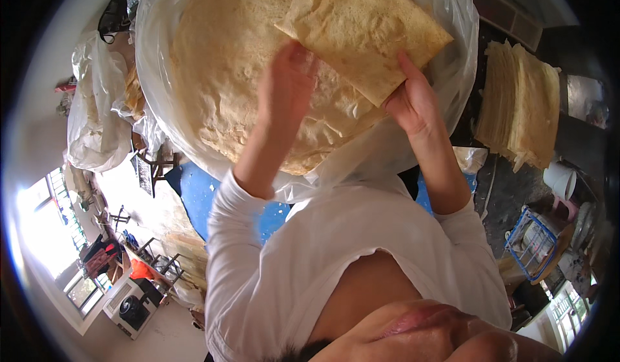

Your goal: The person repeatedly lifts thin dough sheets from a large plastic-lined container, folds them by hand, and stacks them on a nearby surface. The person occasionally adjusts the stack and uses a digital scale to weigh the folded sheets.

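A folded, thin, yellowish-brown flatbread-like sheet (361, 28) lies tilted over a large round sheet (223, 71) of similar wrinkled material. The round sheet rests in clear plastic wrapping (157, 66). My right hand (416, 95) holds the folded sheet's near right edge, thumb on top and fingers underneath. At the folded sheet's left edge is my left hand (288, 78), blurred; its fingertips are partly hidden, and whether it grips anything is unclear.
A stack of folded sheets (520, 103) stands at the right on a dark surface. Beyond it are a white cup (559, 180) and a blue wire rack (533, 243). A plastic bag (97, 105) is at the left. Blue material (196, 192) shows below the plastic wrapping.
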Action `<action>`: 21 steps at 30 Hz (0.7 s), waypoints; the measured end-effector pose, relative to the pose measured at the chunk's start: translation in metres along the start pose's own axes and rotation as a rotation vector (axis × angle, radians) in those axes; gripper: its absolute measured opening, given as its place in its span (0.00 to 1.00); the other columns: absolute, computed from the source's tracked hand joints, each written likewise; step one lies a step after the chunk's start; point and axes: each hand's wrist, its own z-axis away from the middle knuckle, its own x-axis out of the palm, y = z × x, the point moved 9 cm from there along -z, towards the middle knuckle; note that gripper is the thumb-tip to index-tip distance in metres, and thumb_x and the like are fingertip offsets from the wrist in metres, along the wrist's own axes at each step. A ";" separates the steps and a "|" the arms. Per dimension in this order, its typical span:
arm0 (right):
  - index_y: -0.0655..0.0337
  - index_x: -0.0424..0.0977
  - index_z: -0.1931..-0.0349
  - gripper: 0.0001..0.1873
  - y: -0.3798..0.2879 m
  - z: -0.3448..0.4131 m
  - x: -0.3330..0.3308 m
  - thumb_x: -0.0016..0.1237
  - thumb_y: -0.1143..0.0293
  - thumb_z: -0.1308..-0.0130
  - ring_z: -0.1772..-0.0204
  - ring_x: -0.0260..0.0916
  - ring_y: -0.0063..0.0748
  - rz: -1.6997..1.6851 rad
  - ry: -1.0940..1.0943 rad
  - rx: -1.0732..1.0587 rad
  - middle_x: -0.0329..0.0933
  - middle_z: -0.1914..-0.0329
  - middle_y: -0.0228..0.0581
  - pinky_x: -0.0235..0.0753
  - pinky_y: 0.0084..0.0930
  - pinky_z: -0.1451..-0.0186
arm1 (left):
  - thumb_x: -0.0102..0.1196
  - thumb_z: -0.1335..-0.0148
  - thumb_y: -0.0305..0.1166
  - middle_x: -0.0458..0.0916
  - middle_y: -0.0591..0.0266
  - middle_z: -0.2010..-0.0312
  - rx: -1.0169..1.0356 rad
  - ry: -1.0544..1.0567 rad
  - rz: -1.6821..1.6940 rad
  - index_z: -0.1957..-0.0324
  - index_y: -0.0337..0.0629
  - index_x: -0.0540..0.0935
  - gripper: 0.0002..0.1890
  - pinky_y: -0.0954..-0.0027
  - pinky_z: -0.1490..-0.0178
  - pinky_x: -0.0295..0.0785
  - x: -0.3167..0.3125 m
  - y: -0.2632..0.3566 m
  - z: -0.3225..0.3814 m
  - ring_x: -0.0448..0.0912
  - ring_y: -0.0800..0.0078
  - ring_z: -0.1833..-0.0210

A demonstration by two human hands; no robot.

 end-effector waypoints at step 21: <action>0.59 0.70 0.39 0.27 -0.015 0.033 0.000 0.62 0.60 0.35 0.51 0.77 0.28 0.397 0.010 -0.470 0.78 0.47 0.35 0.78 0.25 0.49 | 0.56 0.32 0.38 0.83 0.52 0.50 -0.249 0.018 0.426 0.46 0.33 0.78 0.19 0.56 0.44 0.80 0.009 -0.030 0.024 0.82 0.59 0.47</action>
